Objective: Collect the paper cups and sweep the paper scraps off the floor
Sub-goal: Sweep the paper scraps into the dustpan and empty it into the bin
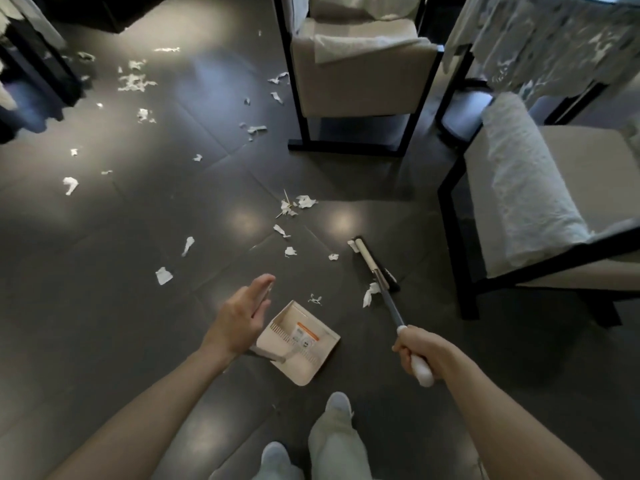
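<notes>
White paper scraps [302,202] lie scattered over the dark tiled floor, with more at the far left [133,81]. A beige dustpan [301,344] sits on the floor in front of my feet. Its thin grey upright handle runs between the thumb and the nearly straight fingers of my left hand [242,317], which holds it lightly. My right hand [417,351] grips the white grip of a broom whose grey shaft slants down to the broom head [372,263] on the floor. A scrap [369,296] lies against that head. I see no paper cups.
A beige chair with black legs [360,81] stands at the back centre. A second chair [554,209] draped with white lace is at the right, close to the broom head. A lace-covered table edge [554,36] is at the top right, dark furniture [31,71] at the top left.
</notes>
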Demonstrator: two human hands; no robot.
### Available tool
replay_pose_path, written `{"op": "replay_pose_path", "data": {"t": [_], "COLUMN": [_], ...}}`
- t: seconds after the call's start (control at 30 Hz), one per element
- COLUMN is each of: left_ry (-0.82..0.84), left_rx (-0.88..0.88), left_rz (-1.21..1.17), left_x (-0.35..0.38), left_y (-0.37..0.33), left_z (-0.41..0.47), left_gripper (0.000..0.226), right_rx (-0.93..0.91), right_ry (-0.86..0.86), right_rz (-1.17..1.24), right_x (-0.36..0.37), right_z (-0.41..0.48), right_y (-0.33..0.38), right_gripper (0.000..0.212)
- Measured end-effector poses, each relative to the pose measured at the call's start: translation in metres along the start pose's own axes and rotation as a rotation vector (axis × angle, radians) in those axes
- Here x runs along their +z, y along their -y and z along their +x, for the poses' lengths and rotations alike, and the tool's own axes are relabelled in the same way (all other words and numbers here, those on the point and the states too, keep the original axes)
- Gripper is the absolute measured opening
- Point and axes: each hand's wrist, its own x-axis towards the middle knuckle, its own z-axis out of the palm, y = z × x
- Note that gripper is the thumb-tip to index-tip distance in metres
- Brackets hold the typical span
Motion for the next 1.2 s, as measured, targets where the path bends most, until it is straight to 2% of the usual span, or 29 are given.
{"op": "replay_pose_path", "data": {"t": [0.1, 0.27, 0.33, 0.4, 0.5, 0.6, 0.73, 0.9, 1.0, 1.07, 1.2], "left_ry": [0.039, 0.082, 0.075, 0.07, 0.064, 0.042, 0.024, -0.007, -0.04, -0.066, -0.116], "left_rx": [-0.016, -0.035, -0.04, -0.042, -0.052, -0.074, -0.119, -0.15, -0.2, -0.228, -0.246], "left_rz": [-0.003, 0.035, 0.044, 0.043, 0.046, 0.043, 0.016, 0.018, 0.033, 0.037, 0.051], "left_x": [0.005, 0.011, 0.011, 0.01, 0.005, -0.001, -0.015, -0.037, -0.044, -0.044, -0.045], "left_y": [-0.005, -0.007, -0.008, -0.009, -0.007, -0.001, 0.01, 0.025, 0.035, 0.041, 0.051], "left_z": [-0.003, -0.004, -0.006, -0.009, -0.013, -0.021, -0.034, -0.049, -0.055, -0.06, -0.056], "left_gripper": [0.045, 0.041, 0.041, 0.041, 0.041, 0.041, 0.039, 0.038, 0.039, 0.04, 0.041], "right_rx": [0.025, -0.006, 0.084, 0.167, 0.18, 0.133, 0.019, -0.157, -0.258, -0.274, -0.197], "right_ry": [0.023, 0.034, 0.091, 0.182, 0.24, 0.249, 0.181, 0.011, -0.053, -0.07, 0.0], "right_rz": [-0.034, -0.209, -0.109, -0.001, 0.077, 0.171, 0.068, -0.182, -0.398, -0.524, -0.623], "right_x": [0.014, 0.058, 0.069, 0.071, 0.059, 0.048, 0.047, 0.056, 0.069, 0.083, 0.112], "right_z": [-0.022, -0.058, -0.072, -0.089, -0.11, -0.13, -0.132, -0.092, -0.06, -0.044, -0.034], "right_y": [-0.015, -0.052, -0.062, -0.063, -0.057, -0.052, -0.037, -0.005, 0.003, 0.002, -0.01], "right_gripper": [0.022, 0.03, 0.023, 0.007, 0.013, 0.011, 0.018, 0.053, 0.055, 0.057, 0.061]}}
